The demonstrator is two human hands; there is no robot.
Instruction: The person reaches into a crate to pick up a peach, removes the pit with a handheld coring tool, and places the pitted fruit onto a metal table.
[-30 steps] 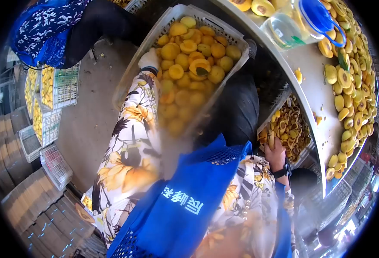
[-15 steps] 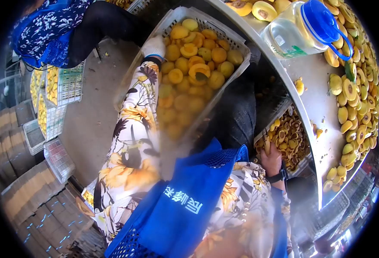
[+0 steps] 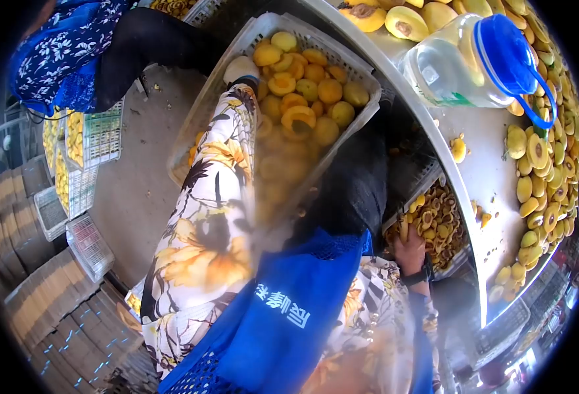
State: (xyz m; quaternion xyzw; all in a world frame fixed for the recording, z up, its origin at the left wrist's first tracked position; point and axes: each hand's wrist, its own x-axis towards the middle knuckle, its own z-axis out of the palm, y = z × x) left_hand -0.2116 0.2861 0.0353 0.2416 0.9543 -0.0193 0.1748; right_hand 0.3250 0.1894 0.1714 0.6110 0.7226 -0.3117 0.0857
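On the person's lap, a white plastic crate sits tilted, full of halved yellow peaches. Left hand, in a white glove, lies among the fruit at the crate's far inner side; whether the fingers close on a piece cannot be told. Right hand, watch at the wrist, rests at the edge of a second crate of peach pits under the table rim; its grip is hidden. On the table: clear jug with blue lid, and more peach halves.
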